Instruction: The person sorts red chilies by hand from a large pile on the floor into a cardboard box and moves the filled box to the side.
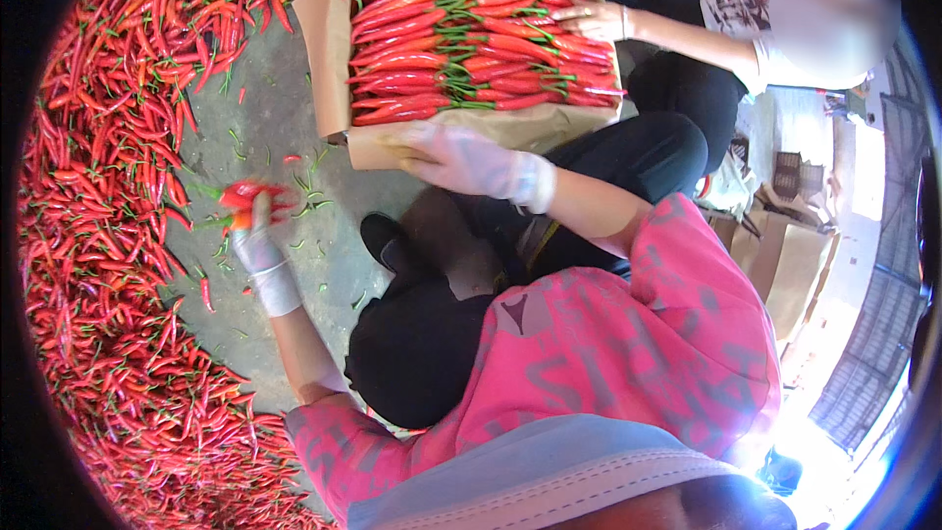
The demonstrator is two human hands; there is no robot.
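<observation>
Several red chili peppers (pixel 246 195), blurred, are held in my gloved left hand (pixel 257 235) above the concrete floor, beside the large chili heap. My right hand (pixel 467 162), also gloved, lies against the near side of a cardboard box (pixel 321 59), its fingers apart over the brown paper lining (pixel 544 125). Inside the box, red chilies (pixel 401 62) lie in close rows, with many green stems meeting along the middle. At the box's far right, a co-worker's two hands (pixel 596 20) touch the chilies.
A broad heap of loose red chilies (pixel 96 235) curves along the left side. Stem bits and a few stray chilies lie on the concrete floor (pixel 287 294). The co-worker (pixel 736 22) sits close to the box at upper right. Cardboard boxes (pixel 787 272) stand farther right.
</observation>
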